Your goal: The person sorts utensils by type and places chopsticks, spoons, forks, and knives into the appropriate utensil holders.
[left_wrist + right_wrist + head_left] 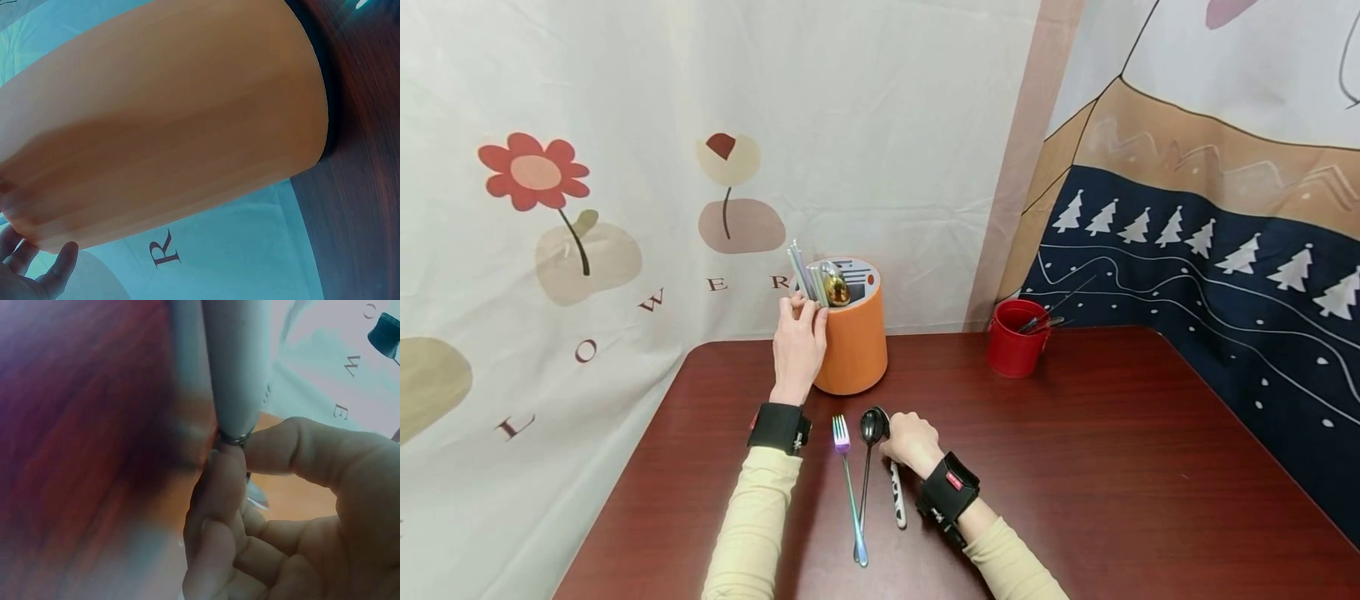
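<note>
An orange cylindrical holder stands at the back of the table, with pale straw-like tubes and a gold spoon sticking up from its top. At its upper left edge is my left hand, thumb and fingers apart; what its fingertips touch is partly hidden. My right hand pinches a utensil with a white-and-black handle just past the handle's collar. Its head is mostly covered, so the kind cannot be told. Left of it lie a black spoon and a rainbow-coloured fork, their handles crossing near the ends.
A red bucket with thin dark metal utensils in it stands at the back right of the brown table. A printed cloth hangs behind the table, and a dark blue cloth with white trees hangs on the right.
</note>
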Available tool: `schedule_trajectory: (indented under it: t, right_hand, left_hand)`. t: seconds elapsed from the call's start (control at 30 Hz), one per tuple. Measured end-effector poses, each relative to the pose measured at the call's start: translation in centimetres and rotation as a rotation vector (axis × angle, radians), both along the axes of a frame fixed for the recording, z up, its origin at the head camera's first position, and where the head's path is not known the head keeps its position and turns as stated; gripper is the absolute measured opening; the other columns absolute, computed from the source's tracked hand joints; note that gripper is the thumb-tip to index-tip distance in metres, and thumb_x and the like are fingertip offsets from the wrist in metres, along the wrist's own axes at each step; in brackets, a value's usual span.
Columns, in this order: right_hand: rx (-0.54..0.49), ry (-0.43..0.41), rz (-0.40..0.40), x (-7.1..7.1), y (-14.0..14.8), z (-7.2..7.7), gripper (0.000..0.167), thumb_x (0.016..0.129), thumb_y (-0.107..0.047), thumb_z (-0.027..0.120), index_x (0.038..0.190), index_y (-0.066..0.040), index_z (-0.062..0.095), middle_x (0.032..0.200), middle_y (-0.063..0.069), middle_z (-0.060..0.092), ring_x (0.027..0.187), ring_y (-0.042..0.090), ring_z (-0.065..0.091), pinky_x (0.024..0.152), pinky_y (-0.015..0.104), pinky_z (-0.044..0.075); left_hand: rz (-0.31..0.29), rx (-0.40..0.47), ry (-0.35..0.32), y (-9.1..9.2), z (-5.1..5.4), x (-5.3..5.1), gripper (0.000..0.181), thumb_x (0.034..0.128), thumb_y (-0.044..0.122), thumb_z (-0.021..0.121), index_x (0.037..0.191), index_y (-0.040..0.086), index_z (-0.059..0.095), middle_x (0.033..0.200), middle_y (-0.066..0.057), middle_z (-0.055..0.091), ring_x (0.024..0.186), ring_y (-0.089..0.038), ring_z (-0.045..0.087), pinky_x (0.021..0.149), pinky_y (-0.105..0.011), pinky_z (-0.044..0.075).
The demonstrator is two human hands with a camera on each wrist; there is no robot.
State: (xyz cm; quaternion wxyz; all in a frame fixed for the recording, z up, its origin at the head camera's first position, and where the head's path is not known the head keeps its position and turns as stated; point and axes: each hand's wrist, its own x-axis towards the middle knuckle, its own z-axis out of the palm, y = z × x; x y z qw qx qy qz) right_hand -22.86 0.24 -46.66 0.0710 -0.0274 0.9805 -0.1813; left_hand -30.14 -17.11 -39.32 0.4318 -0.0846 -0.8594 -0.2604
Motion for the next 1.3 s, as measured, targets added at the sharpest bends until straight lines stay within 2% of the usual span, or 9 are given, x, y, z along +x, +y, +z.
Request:
schedule_trajectory:
  t: [0.13, 0.37, 0.47, 0.57, 0.67, 0.8, 0.87, 1.1, 1.3]
  right_hand:
    - [-0.026, 0.012, 0.014, 0.1, 0.2, 0.5, 0.021, 0.075, -0.019, 0.072, 0.066, -0.008, 0.058, 0.067, 0.008, 0.059, 0.06, 0.023, 0.057, 0.052, 0.035, 0.045]
    - [-0.058, 0.053, 0.006, 0.0, 0.8, 1.9, 0.025, 0.078, -0.02, 0.072, 0.062, -0.01, 0.055, 0.064, 0.006, 0.057, 0.059, 0.023, 0.057, 0.051, 0.034, 0.042]
    - [-0.087, 0.071, 0.002, 0.1, 1.1, 2.8, 0.033, 0.08, -0.02, 0.071, 0.055, -0.013, 0.05, 0.057, 0.001, 0.05, 0.055, 0.02, 0.053, 0.049, 0.032, 0.038]
    - [-0.145, 0.122, 0.016, 0.4, 1.4, 3.6, 0.041, 0.081, -0.015, 0.068, 0.05, -0.014, 0.041, 0.051, -0.003, 0.035, 0.049, 0.016, 0.043, 0.046, 0.028, 0.03]
    - [-0.207, 0.214, 0.03, 0.5, 1.7, 4.2, 0.034, 0.081, -0.011, 0.065, 0.052, -0.015, 0.047, 0.051, -0.006, 0.037, 0.049, 0.013, 0.042, 0.045, 0.025, 0.029]
    - [-0.291, 0.352, 0.035, 0.5, 2.0, 5.0, 0.012, 0.082, -0.012, 0.065, 0.07, -0.012, 0.062, 0.062, -0.001, 0.059, 0.052, 0.013, 0.052, 0.046, 0.024, 0.037]
    - [-0.344, 0.417, 0.035, 0.4, 2.0, 5.4, 0.008, 0.083, -0.013, 0.065, 0.076, -0.01, 0.065, 0.067, 0.002, 0.065, 0.054, 0.013, 0.055, 0.048, 0.024, 0.04]
    - [-0.525, 0.614, 0.024, 0.0, 2.1, 7.5, 0.004, 0.084, -0.013, 0.067, 0.084, -0.009, 0.066, 0.071, 0.004, 0.07, 0.06, 0.015, 0.063, 0.058, 0.029, 0.047]
    - [-0.575, 0.759, 0.068, -0.9, 2.5, 9.3, 0.007, 0.088, -0.011, 0.065, 0.088, -0.004, 0.067, 0.077, 0.009, 0.071, 0.066, 0.019, 0.067, 0.061, 0.031, 0.052]
  left_hand:
    - [-0.003, 0.0, 0.001, 0.0, -0.1, -0.1, 0.026, 0.0993, 0.029, 0.049, 0.097, 0.004, 0.06, 0.112, -0.02, 0.048, 0.101, -0.036, 0.061, 0.076, -0.049, 0.053]
    - [-0.002, 0.003, 0.006, 0.0, -0.1, -0.2, 0.028, 0.0998, 0.029, 0.048, 0.098, 0.004, 0.06, 0.112, -0.02, 0.048, 0.102, -0.037, 0.061, 0.077, -0.05, 0.053]
    - [0.001, 0.0, 0.004, 0.0, 0.0, -0.1, 0.027, 0.0997, 0.029, 0.048, 0.098, 0.004, 0.06, 0.112, -0.02, 0.048, 0.1, -0.037, 0.061, 0.076, -0.049, 0.053]
    - [0.003, -0.005, 0.008, 0.0, 0.0, -0.1, 0.027, 0.0996, 0.029, 0.049, 0.098, 0.005, 0.06, 0.111, -0.02, 0.048, 0.097, -0.037, 0.061, 0.074, -0.049, 0.054]
    - [0.001, -0.006, 0.014, 0.0, 0.0, 0.0, 0.026, 0.0994, 0.029, 0.049, 0.097, 0.005, 0.06, 0.111, -0.02, 0.049, 0.097, -0.036, 0.061, 0.072, -0.048, 0.054]
    - [-0.002, -0.002, 0.018, 0.1, 0.0, 0.0, 0.026, 0.0995, 0.029, 0.048, 0.097, 0.005, 0.06, 0.111, -0.02, 0.049, 0.1, -0.036, 0.061, 0.072, -0.048, 0.054]
    - [-0.004, 0.001, 0.018, 0.1, -0.1, 0.1, 0.026, 0.0997, 0.028, 0.048, 0.098, 0.006, 0.06, 0.111, -0.02, 0.049, 0.103, -0.036, 0.061, 0.072, -0.048, 0.054]
    - [-0.003, 0.004, 0.005, 0.0, 0.0, 0.1, 0.027, 0.0999, 0.029, 0.048, 0.098, 0.005, 0.06, 0.112, -0.02, 0.048, 0.104, -0.035, 0.061, 0.072, -0.049, 0.053]
    - [-0.01, 0.004, -0.017, -0.1, 0.1, 0.2, 0.028, 0.1001, 0.03, 0.047, 0.1, 0.005, 0.061, 0.112, -0.021, 0.048, 0.102, -0.036, 0.06, 0.072, -0.049, 0.053]
